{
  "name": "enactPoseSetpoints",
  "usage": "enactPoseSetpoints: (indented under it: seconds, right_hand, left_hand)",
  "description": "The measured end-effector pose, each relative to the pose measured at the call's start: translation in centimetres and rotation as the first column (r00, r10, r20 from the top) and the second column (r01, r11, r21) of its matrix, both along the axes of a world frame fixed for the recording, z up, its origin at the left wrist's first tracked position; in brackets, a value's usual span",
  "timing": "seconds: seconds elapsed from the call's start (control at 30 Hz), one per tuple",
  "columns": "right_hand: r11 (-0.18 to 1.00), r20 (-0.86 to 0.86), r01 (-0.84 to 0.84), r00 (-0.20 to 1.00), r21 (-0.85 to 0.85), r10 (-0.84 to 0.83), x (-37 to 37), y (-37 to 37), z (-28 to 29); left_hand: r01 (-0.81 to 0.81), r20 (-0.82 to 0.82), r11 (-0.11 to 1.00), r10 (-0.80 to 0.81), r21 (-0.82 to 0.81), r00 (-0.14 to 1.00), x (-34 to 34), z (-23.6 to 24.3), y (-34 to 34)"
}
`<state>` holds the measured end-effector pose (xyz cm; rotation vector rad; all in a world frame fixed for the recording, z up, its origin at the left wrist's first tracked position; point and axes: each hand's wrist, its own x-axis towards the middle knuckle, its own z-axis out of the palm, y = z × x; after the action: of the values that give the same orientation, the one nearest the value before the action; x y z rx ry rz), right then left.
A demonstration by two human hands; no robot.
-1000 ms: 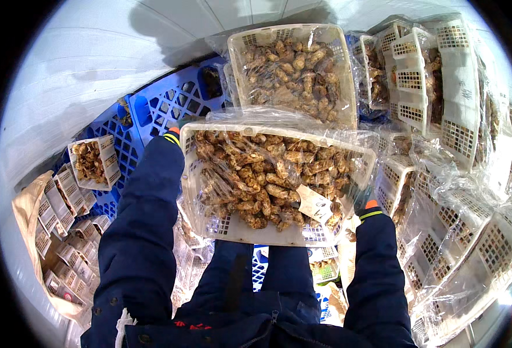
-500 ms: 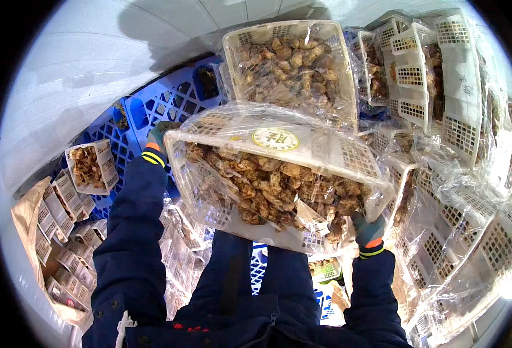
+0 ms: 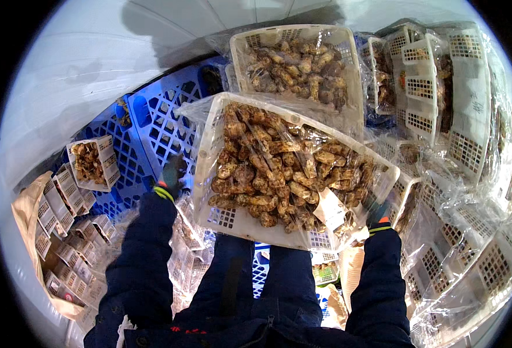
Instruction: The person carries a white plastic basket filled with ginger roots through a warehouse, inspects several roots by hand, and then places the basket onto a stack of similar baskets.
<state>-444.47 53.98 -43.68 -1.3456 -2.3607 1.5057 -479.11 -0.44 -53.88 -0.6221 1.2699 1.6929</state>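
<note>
Head: right hand (image 3: 378, 212) clamped on basket (image 3: 250, 227) beside wrapped crates (image 3: 450, 238); left hand (image 3: 173, 172), grip unclear.

Shows one left hand (image 3: 175, 172) and one right hand (image 3: 377, 213), two dark sleeves (image 3: 137, 261), two trouser legs (image 3: 291, 278). Includes one large white basket (image 3: 247, 229) in front, one rear basket (image 3: 354, 75), one small basket (image 3: 110, 165) at left, one paper label (image 3: 330, 210). Adds at least two blue pallets (image 3: 156, 91), at least four stacked baskets (image 3: 467, 110) at right, dozens of knobbly brown pieces (image 3: 279, 174), too overlapped to count exactly.
</note>
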Motion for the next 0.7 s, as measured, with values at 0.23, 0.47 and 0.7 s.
enactPoseSetpoints:
  seconds: [0.23, 0.47, 0.7]
  right_hand:
    - [0.890, -0.051, 0.226, 0.962, -0.397, -0.267, -3.2, -1.3, 1.7]
    - [0.962, -0.036, 0.197, 0.978, -0.188, -0.207, -3.0, 2.5, 0.9]
    - [0.982, 0.139, -0.126, 0.985, 0.140, 0.107, -5.5, -8.5, 15.0]
  left_hand:
    - [-0.075, 0.235, 0.993, 0.050, 0.096, 0.971, 12.5, -7.6, -2.4]
    - [-0.067, 0.118, 0.992, 0.080, -0.109, 0.990, 11.0, -8.4, -3.0]
    - [-0.100, -0.154, 0.892, 0.035, -0.441, 0.987, 6.0, -5.0, -15.5]
